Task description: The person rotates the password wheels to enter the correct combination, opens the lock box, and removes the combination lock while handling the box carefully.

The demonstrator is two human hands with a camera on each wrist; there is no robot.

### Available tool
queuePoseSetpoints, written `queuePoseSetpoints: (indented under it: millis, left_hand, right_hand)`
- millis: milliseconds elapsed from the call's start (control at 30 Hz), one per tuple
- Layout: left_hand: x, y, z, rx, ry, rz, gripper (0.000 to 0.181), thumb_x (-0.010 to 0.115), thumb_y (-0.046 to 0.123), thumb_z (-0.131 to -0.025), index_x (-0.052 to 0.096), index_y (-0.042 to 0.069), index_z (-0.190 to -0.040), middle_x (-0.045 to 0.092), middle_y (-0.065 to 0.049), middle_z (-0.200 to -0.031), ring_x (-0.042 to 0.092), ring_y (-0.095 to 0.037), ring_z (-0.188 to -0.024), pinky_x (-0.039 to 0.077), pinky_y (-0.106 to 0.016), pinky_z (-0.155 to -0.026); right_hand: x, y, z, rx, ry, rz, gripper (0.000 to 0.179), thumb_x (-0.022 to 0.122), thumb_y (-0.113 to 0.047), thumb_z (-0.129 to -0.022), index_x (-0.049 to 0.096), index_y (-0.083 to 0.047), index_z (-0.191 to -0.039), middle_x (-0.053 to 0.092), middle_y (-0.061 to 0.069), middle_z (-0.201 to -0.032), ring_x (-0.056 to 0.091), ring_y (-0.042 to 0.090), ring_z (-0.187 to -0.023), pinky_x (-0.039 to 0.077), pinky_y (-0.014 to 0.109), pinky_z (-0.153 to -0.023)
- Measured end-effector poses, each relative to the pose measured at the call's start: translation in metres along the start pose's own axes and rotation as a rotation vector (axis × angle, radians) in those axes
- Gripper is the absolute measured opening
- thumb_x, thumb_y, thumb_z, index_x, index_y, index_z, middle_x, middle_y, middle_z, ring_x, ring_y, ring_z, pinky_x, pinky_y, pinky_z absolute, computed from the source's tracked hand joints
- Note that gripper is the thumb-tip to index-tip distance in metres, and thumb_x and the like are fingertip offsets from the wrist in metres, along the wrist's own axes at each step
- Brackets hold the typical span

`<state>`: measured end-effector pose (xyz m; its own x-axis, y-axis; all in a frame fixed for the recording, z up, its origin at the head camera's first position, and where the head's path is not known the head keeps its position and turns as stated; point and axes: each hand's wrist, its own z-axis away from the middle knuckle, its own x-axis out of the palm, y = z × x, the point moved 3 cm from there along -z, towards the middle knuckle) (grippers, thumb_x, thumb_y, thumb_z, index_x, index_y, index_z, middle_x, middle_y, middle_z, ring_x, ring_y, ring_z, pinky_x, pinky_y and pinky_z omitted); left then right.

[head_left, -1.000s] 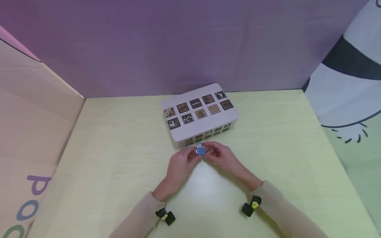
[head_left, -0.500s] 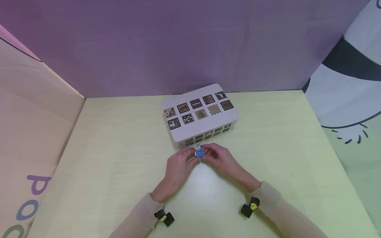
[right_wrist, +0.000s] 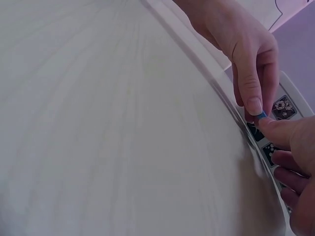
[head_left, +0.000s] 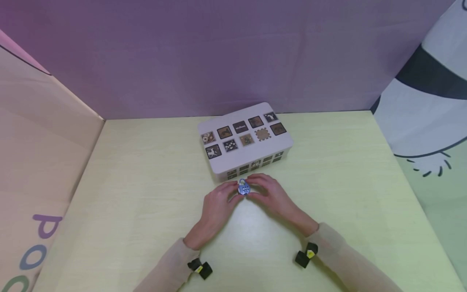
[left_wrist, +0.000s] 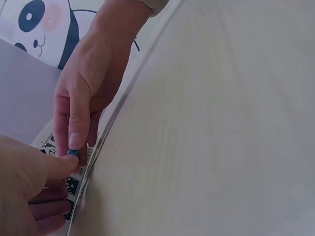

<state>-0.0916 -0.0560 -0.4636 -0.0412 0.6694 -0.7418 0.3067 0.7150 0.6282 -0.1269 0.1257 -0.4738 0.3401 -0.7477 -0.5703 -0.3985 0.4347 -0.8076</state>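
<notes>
Between the fingertips of both hands is a small blue padlock [head_left: 244, 188] with a loop-shaped shackle at its top and rows of small dots on its face. My left hand [head_left: 219, 205] pinches its left side with thumb and fingers. From the other side, my right hand [head_left: 273, 196] pinches it, thumb below and fingers above. In the left wrist view, just a sliver of the blue padlock [left_wrist: 73, 152] shows between the two thumbs. The right wrist view likewise shows only a bit of it, the rest hidden by fingers.
Just beyond the hands lies a closed white box [head_left: 237, 158] with square pictures on its lid and front side. It sits at an angle on the pale wooden table [head_left: 146, 182], near the purple back wall [head_left: 182, 61]. Printed panels flank the table.
The padlock has shifted slightly left and toward me, and its face has turned to catch the light. My right fingers have straightened somewhat around it. The box has stayed put.
</notes>
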Motion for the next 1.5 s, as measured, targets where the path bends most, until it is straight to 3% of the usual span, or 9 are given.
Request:
queuePoseSetpoints:
  millis: [300,600,1000,1200,1367,1500]
  left_hand:
    - [0.0017,-0.0020,0.0002,0.020,-0.005,-0.024,0.028,0.081,0.020,-0.090,0.076,0.005,-0.113,0.075,-0.012,-0.118,0.073,-0.029,-0.107,0.064,-0.042,-0.091]
    - [0.0047,-0.0046,0.0011,0.038,-0.030,-0.042,0.021,0.078,0.018,-0.093,0.077,0.004,-0.109,0.073,-0.014,-0.123,0.072,-0.031,-0.111,0.062,-0.044,-0.097]
    - [0.0067,-0.0029,-0.0004,0.033,-0.104,-0.086,0.035,0.074,0.022,-0.096,0.071,-0.001,-0.123,0.069,-0.017,-0.131,0.066,-0.033,-0.121,0.055,-0.046,-0.108]
    - [0.0074,-0.0014,-0.0012,0.050,-0.122,-0.102,0.041,0.072,0.025,-0.098,0.068,-0.004,-0.127,0.067,-0.020,-0.133,0.064,-0.035,-0.123,0.052,-0.048,-0.111]
    - [0.0068,-0.0004,-0.0012,0.064,-0.126,-0.117,0.046,0.073,0.027,-0.097,0.066,-0.006,-0.129,0.066,-0.021,-0.134,0.063,-0.036,-0.125,0.051,-0.048,-0.112]
    - [0.0063,-0.0013,-0.0007,0.028,-0.138,-0.105,0.048,0.075,0.028,-0.096,0.065,-0.006,-0.129,0.064,-0.022,-0.136,0.062,-0.036,-0.126,0.050,-0.048,-0.113]
  right_hand:
    - [0.0048,0.0026,0.0011,0.070,-0.016,0.057,0.041,0.079,-0.018,-0.091,0.068,-0.006,-0.129,0.062,0.013,-0.142,0.056,0.033,-0.134,0.041,0.055,-0.120]
    - [0.0085,-0.0003,0.0021,0.018,0.023,0.118,0.037,0.080,-0.016,-0.089,0.071,-0.004,-0.122,0.064,0.015,-0.139,0.055,0.037,-0.133,0.041,0.057,-0.119]
    - [0.0087,0.0050,0.0037,0.003,-0.024,0.139,0.042,0.079,-0.024,-0.091,0.069,-0.004,-0.126,0.061,0.015,-0.142,0.053,0.036,-0.136,0.040,0.057,-0.120]
    - [0.0047,0.0050,0.0042,-0.044,-0.072,0.178,0.050,0.082,-0.020,-0.088,0.065,-0.002,-0.131,0.058,0.017,-0.145,0.052,0.039,-0.136,0.040,0.060,-0.119]
    - [0.0046,0.0045,0.0038,-0.059,-0.065,0.189,0.048,0.081,-0.017,-0.088,0.066,-0.002,-0.130,0.059,0.016,-0.144,0.053,0.038,-0.135,0.041,0.060,-0.118]
    - [0.0067,0.0053,0.0028,-0.044,-0.050,0.183,0.044,0.082,-0.016,-0.088,0.067,-0.002,-0.126,0.061,0.015,-0.141,0.054,0.037,-0.133,0.041,0.059,-0.118]
